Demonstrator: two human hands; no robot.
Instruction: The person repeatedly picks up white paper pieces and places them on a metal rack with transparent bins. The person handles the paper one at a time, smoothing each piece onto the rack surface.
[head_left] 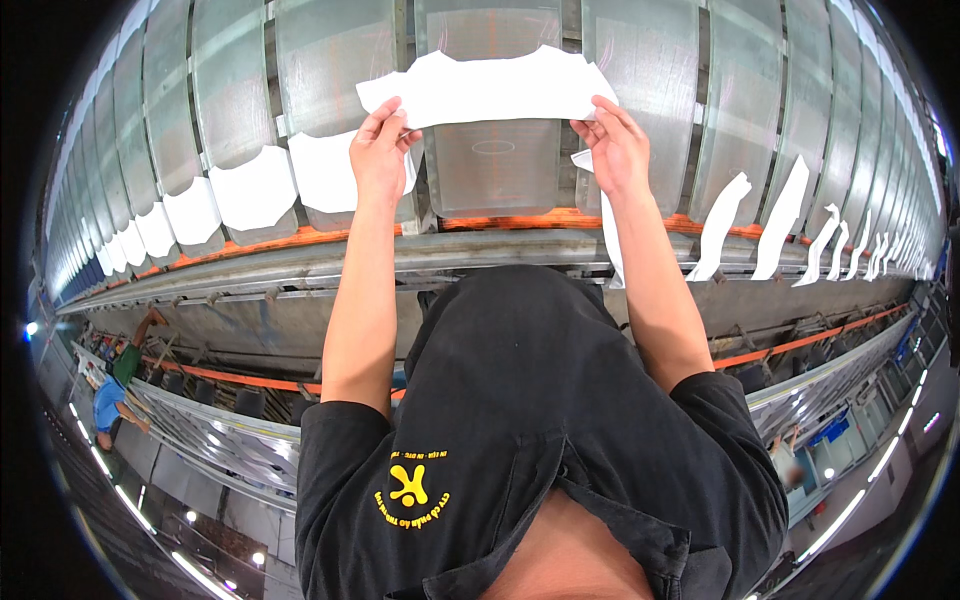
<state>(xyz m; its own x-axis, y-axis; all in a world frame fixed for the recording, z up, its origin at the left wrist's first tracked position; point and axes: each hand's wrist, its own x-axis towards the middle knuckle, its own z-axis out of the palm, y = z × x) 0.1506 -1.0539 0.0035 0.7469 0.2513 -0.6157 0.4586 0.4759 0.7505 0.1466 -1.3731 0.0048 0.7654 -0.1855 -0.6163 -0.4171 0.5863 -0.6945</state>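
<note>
I have both hands closed on one white cloth [490,90], which stretches across the middle of the grey panel [490,190] with the faint oval mark, its ends reaching past that panel's two sides. The left hand [380,145] pinches the cloth's near edge by its left corner, just left of the panel; the right hand [615,145] grips it by the right corner, just right of the panel. From here I can't tell whether the cloth touches the panel or hangs slightly above it.

Left of the panel I see flat white pieces [252,190], each at the near end of its own support. Right of the panel, narrow-looking white strips [782,220] drape over the near ends of the row. An orange strip [545,219] runs along the panel's near end, and a metal rail [540,246] runs beside it, farther to the near side. Well left of the panel I make out a person in blue [107,407].
</note>
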